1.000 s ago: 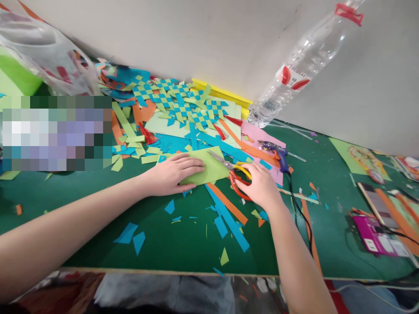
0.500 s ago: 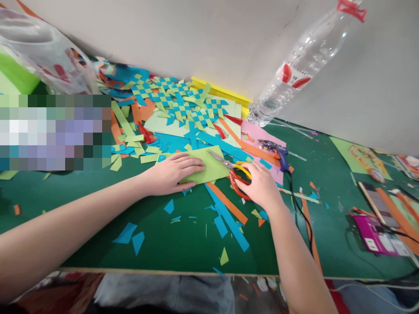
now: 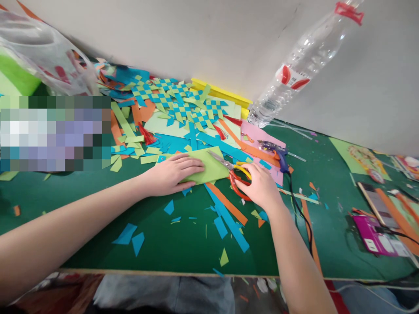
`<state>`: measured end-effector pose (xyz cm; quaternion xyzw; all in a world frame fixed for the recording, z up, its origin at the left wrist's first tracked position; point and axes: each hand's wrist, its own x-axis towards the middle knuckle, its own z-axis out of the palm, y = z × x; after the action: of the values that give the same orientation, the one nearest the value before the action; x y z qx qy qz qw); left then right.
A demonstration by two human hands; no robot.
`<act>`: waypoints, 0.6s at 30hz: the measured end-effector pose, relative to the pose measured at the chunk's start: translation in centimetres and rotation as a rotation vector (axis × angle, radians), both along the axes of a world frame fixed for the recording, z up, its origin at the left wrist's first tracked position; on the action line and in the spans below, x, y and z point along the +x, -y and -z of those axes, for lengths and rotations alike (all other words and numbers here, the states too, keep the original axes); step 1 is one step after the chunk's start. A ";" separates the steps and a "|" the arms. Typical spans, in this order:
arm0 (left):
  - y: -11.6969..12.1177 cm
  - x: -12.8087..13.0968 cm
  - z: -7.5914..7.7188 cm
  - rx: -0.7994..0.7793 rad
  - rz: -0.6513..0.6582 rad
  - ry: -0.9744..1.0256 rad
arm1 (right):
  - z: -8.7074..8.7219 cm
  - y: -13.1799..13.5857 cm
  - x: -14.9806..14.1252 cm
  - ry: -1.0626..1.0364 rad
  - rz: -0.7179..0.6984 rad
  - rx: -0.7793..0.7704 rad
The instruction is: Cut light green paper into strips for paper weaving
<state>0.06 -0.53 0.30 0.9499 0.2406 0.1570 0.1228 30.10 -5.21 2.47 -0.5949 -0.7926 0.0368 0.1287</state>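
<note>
My left hand lies flat on a light green sheet of paper, its fingers stretched out to the right. In my right hand is a pair of scissors with one yellow and one red handle. The scissors' blades rest over the right part of the green paper, pointing up and left, and look closed. Below the paper lie a blue paper strip and an orange strip, with small blue and green offcuts around them.
Woven blue-green paper pieces pile up behind the hands. A glue gun lies on pink paper to the right, its black cord running forward. A clear plastic bottle stands by the wall. A phone and purple packet sit at right.
</note>
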 end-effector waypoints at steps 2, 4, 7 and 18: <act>0.0 0.0 0.0 0.006 0.001 0.008 | 0.0 0.0 0.1 0.000 0.000 -0.004; 0.0 0.0 -0.1 0.018 0.000 0.020 | 0.0 0.0 0.1 0.002 0.003 -0.011; 0.0 -0.1 0.0 0.045 -0.009 0.053 | 0.1 0.0 0.1 0.004 0.011 -0.014; 0.1 -0.3 -0.6 0.168 -0.061 0.207 | 0.1 0.1 0.0 -0.076 0.066 -0.010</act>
<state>-0.28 -0.63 0.92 0.9279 0.2413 0.2775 0.0621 30.14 -5.34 2.38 -0.6196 -0.7669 0.0591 0.1567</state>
